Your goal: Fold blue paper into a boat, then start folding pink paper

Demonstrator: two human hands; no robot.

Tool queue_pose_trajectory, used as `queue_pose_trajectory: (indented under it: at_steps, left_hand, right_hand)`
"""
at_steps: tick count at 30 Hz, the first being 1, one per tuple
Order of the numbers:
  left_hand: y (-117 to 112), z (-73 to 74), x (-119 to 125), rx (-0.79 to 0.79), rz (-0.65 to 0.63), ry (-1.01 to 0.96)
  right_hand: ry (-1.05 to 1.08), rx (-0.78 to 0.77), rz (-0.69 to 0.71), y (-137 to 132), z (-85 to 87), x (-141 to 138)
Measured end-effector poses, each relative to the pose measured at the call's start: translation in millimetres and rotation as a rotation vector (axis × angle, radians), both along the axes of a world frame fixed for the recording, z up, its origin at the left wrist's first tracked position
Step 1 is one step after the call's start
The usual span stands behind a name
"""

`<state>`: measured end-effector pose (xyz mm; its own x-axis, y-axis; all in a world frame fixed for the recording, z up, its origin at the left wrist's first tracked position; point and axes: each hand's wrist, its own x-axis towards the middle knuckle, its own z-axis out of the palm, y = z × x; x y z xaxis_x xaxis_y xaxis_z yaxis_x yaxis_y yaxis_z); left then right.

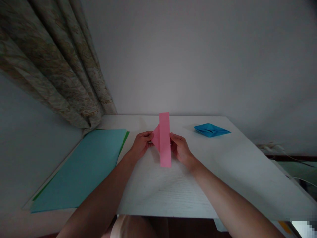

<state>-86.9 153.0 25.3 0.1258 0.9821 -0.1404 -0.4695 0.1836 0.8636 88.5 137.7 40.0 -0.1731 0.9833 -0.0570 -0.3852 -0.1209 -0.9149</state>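
Observation:
A long folded strip of pink paper (164, 138) is held just above the white table (223, 172), with a triangular flap sticking out on its left side. My left hand (141, 143) pinches that flap, fingers closed on it. My right hand (180, 148) grips the strip's right edge, fingers curled against the paper. Both forearms reach in from the bottom of the view.
A stack of light blue paper (84, 168) with a green sheet (125, 140) under it lies on the table's left. A folded blue paper boat (211, 130) sits at the back right. A patterned curtain (54, 66) hangs at the left; cables (272, 147) lie beyond the right edge.

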Motion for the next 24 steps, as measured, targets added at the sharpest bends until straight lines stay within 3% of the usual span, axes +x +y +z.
queue_pose_trajectory:
  at_steps: [13, 24]
  left_hand:
    - [-1.4, 8.2, 1.6, -0.106, 0.031, -0.111]
    - [-1.1, 7.0, 1.4, -0.073, -0.014, -0.132]
  right_hand:
    - [0.041, 0.078, 0.093, 0.1, -7.5, 3.2]
    - [0.079, 0.103, 0.120, 0.3, -8.0, 3.0]
